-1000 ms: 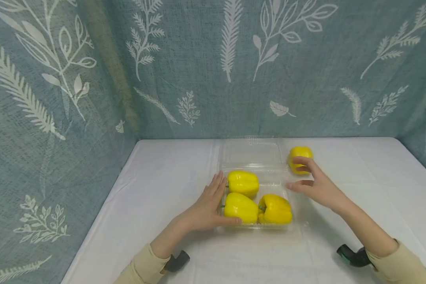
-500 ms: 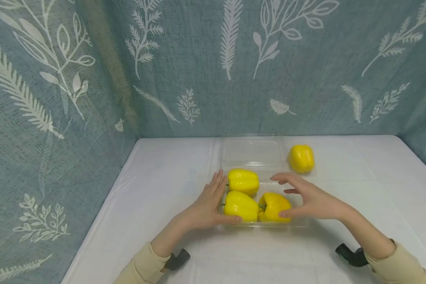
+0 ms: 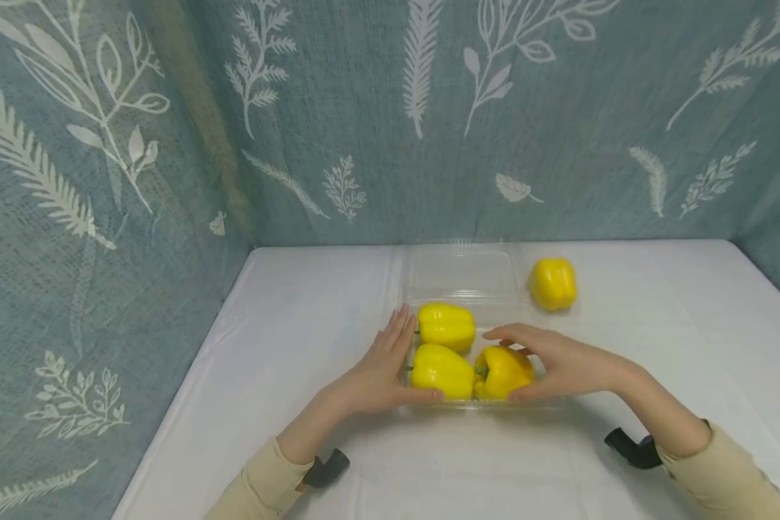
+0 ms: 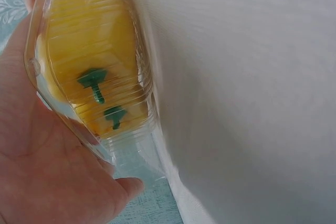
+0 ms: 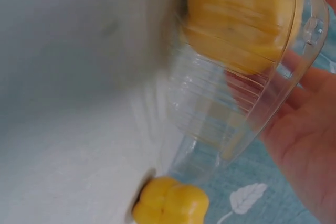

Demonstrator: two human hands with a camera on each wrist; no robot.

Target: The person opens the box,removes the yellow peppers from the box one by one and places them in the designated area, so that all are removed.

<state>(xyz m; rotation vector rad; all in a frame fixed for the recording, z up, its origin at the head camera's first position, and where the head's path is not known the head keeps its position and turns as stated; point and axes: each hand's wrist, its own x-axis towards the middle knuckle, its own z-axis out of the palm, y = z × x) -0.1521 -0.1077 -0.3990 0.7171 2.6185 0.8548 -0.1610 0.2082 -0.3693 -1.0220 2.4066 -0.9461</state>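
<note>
Three yellow bell peppers lie in a clear plastic clamshell box [image 3: 468, 405]: one at the back left [image 3: 446, 326], one at the front left [image 3: 442, 370] and one at the front right [image 3: 502, 370]. My left hand [image 3: 383, 365] rests against the box's left side, fingers straight along it and thumb along the front rim. With my right hand [image 3: 562, 362] I reach over the right rim and hold the front right pepper, fingers curved over its far side and thumb at its near side. In the left wrist view, green stems [image 4: 94, 81] show through the ribbed wall.
Another yellow bell pepper [image 3: 554, 284] stands on the white tablecloth [image 3: 663, 303], behind the box to the right. The box's clear lid [image 3: 461, 274] lies folded back toward the leaf-patterned curtain [image 3: 377, 195].
My right hand has moved from the lone pepper at the back right, over the box, and down around the front right pepper. The left hand stays in place.
</note>
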